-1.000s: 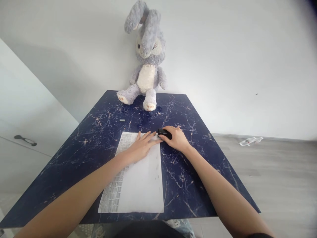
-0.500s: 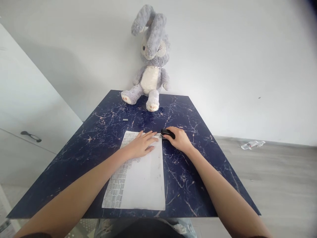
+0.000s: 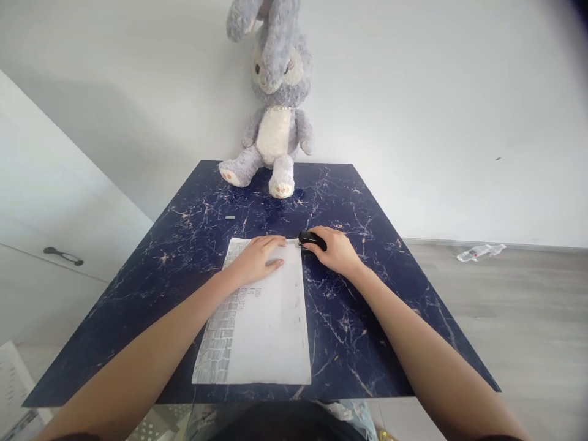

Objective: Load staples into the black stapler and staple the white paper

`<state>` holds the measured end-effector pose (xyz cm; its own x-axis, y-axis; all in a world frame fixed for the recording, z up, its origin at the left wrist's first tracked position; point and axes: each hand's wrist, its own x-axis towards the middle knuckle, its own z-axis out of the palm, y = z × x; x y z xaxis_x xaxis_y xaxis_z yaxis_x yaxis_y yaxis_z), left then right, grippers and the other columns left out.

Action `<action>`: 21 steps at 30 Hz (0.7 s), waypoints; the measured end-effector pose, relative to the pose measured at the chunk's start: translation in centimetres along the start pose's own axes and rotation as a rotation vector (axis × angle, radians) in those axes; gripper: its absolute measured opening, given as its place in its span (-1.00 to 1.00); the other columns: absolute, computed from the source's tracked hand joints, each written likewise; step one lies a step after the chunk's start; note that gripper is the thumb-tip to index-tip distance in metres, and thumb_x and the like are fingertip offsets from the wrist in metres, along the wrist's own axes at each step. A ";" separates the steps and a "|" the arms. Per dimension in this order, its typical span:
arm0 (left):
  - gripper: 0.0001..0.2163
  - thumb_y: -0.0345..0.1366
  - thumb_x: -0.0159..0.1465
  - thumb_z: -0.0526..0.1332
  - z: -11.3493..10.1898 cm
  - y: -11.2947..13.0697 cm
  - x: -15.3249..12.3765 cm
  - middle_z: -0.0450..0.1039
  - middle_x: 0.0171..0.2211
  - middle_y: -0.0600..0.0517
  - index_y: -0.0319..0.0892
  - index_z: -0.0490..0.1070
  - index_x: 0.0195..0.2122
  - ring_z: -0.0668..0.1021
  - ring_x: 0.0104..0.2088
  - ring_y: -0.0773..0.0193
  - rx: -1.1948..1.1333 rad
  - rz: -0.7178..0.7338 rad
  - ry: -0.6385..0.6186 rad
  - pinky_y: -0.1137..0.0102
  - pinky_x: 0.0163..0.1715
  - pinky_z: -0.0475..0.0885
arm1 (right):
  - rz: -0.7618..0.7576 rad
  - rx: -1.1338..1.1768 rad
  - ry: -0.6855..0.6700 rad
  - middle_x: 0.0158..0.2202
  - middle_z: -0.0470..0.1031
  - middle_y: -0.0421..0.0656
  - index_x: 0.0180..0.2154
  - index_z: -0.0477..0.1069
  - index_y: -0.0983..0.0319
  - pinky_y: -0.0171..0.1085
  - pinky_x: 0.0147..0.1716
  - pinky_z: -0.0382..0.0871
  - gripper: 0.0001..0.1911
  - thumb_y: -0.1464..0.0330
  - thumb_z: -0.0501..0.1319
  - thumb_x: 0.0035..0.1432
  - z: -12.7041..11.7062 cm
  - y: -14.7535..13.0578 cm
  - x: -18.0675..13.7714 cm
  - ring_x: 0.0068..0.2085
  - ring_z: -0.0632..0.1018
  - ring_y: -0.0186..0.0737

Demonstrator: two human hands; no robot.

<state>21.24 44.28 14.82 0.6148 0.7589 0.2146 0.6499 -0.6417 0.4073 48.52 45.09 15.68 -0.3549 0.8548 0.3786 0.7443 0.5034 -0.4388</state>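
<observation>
Stapling the paper at its 1 o'clock corner on the bench.
Resting the left hand open and flat on the paper's far end; wrapping the right hand closed over the black stapler, mouth seemingly on that corner. Likely worth pinning the paper squarely, pressing straight down on the stapler, and tucking the left fingertips away from its 9 o'clock side.
</observation>
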 end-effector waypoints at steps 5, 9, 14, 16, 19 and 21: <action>-0.68 -0.19 0.42 0.20 -0.2 0.4 0.0 0.39 0.28 -0.07 -0.09 0.36 0.17 0.42 0.26 0.04 0.047 0.005 -0.022 0.07 0.28 0.27 | -0.027 -0.035 -0.016 -0.10 0.60 -0.05 0.00 0.50 0.18 -0.13 -0.08 0.42 -0.77 0.26 0.27 0.36 -0.1 0.4 0.0 -0.12 0.59 -0.02; -0.57 -0.18 0.44 0.17 -0.2 0.3 0.1 0.36 0.31 -0.07 -0.07 0.28 0.31 0.39 0.29 0.03 0.079 0.017 -0.033 0.07 0.30 0.25 | 0.026 -0.100 -0.007 -0.15 0.61 -0.07 -0.05 0.50 0.17 -0.15 -0.16 0.40 -0.82 0.28 0.27 0.35 -0.4 0.3 0.0 -0.18 0.59 -0.03; -0.55 -0.16 0.46 0.12 0.0 -0.2 0.0 0.30 0.35 -0.08 -0.05 0.28 0.35 0.36 0.31 0.00 0.135 0.039 -0.048 0.05 0.31 0.23 | 0.148 -0.182 0.077 -0.27 0.58 -0.07 -0.20 0.50 0.18 -0.20 -0.32 0.33 -0.89 0.28 0.27 0.32 -0.6 0.6 0.0 -0.28 0.56 -0.04; -0.55 -0.16 0.46 0.11 0.2 -0.1 -0.1 0.29 0.36 -0.09 -0.05 0.29 0.35 0.35 0.33 -0.01 0.154 0.045 -0.051 0.04 0.32 0.22 | 0.198 -0.208 0.132 -0.28 0.57 -0.05 -0.22 0.50 0.18 -0.20 -0.35 0.32 -0.90 0.29 0.27 0.30 -0.9 0.8 0.0 -0.31 0.55 -0.05; -0.57 -0.18 0.47 0.10 0.8 0.6 0.1 0.28 0.36 -0.10 -0.06 0.30 0.34 0.34 0.33 -0.03 0.173 0.026 -0.041 0.02 0.33 0.22 | 0.248 -0.181 0.243 -0.26 0.57 -0.03 -0.18 0.50 0.20 -0.18 -0.32 0.34 -0.87 0.29 0.23 0.32 -1.7 0.1 -0.2 -0.29 0.56 -0.02; -0.56 -0.21 0.48 0.09 1.2 1.1 0.3 0.28 0.36 -0.11 -0.07 0.26 0.36 0.33 0.34 -0.03 0.166 0.001 -0.022 0.01 0.33 0.21 | 0.213 -0.102 0.306 -0.20 0.59 -0.02 -0.11 0.50 0.20 -0.16 -0.26 0.39 -0.82 0.27 0.21 0.35 -2.0 -1.0 -0.4 -0.22 0.58 0.01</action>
<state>22.73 43.66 14.27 0.6237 0.7571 0.1946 0.7133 -0.6530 0.2546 49.07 44.02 17.60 -0.0125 0.8539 0.5202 0.8409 0.2905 -0.4566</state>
